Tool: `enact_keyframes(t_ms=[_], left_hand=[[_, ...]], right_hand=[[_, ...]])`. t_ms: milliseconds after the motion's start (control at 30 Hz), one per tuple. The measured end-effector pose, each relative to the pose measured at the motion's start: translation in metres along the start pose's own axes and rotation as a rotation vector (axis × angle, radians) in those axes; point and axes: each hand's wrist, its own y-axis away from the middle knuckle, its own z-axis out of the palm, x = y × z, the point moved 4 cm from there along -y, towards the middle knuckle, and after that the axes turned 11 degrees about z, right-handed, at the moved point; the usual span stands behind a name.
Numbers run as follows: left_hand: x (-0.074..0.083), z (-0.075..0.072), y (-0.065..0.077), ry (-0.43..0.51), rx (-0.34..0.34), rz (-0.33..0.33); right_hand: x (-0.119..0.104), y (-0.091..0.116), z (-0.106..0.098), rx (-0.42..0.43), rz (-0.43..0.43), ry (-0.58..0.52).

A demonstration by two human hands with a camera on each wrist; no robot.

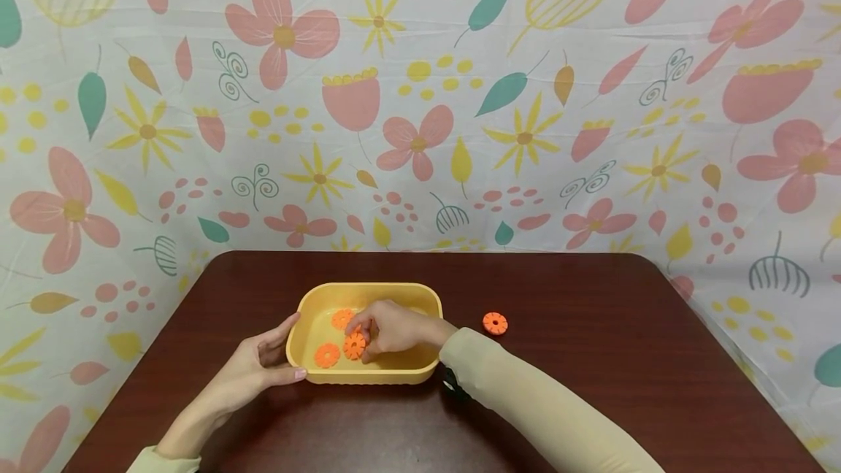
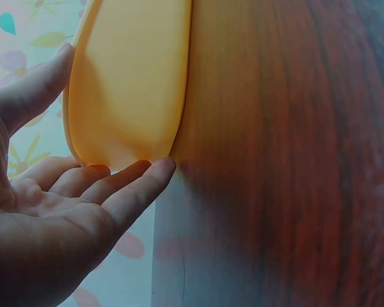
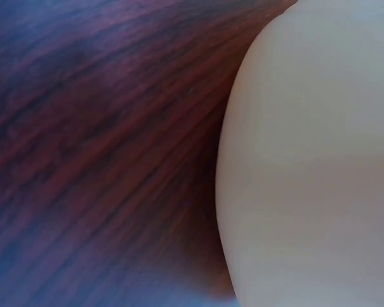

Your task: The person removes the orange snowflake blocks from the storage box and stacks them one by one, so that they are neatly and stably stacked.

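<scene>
A yellow plastic tub point(image 1: 368, 377) stands on the table in the head view, with several orange notched discs point(image 1: 327, 355) in its left half. My left hand point(image 1: 252, 367) holds the tub's left end, thumb at the near corner and fingers along the end wall. In the left wrist view, that hand's fingertips point(image 2: 160, 167) meet the tub point(image 2: 131, 77). Reaching in over the right rim, my right hand point(image 1: 392, 327) pinches an orange notched disc point(image 1: 355, 346) between fingers and thumb. The right hand itself is out of the right wrist view.
Another orange notched disc point(image 1: 495, 323) lies on the dark wooden table point(image 1: 578, 356), right of the tub. A flower-patterned cloth point(image 1: 420, 188) hangs behind the table and along both sides. A pale smooth surface point(image 3: 313, 160) fills the right of the right wrist view.
</scene>
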Motion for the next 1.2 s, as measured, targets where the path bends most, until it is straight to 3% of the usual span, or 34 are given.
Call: enact_keyframes(t_ms=[567, 1200], left_hand=[[0.001, 0.000, 0.001, 0.002, 0.001, -0.007], [0.003, -0.001, 0.000, 0.015, 0.000, 0.020]], right_hand=[[-0.005, 0.003, -0.004, 0.022, -0.012, -0.037], [-0.010, 0.021, -0.024, 0.069, 0.050, -0.281]])
